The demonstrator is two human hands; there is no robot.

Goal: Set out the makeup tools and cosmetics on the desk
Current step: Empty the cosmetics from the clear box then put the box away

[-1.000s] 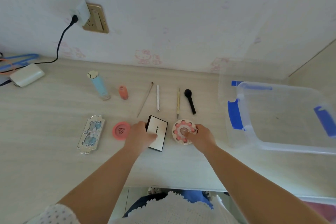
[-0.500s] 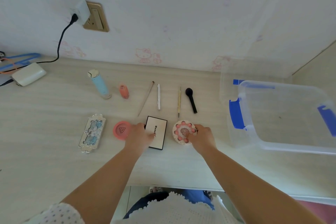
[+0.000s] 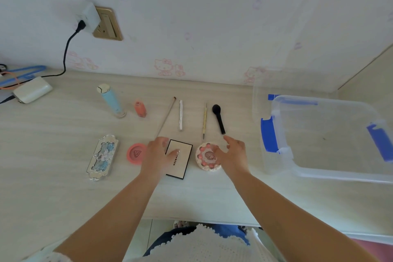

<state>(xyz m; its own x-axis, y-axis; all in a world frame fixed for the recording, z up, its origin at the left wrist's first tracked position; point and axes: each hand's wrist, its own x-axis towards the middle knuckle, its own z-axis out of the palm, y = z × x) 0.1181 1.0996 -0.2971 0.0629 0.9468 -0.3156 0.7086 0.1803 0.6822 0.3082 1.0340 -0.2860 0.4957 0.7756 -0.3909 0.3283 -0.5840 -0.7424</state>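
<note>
Lifting off the round compact (image 3: 208,157), the right hand (image 3: 235,154) now spreads its fingers wide and holds nothing. The left hand (image 3: 156,156) rests relaxed fingers on the white palette (image 3: 179,158) (both stay flat on the desk (image 3: 63,187)), so placing looks finished.

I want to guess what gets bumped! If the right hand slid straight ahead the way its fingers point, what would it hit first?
Most likely the black makeup brush: the right hand points its fingers toward the brush's handle end, just beyond the fingertips. Height above the pale wooden desk is unclear.
</note>
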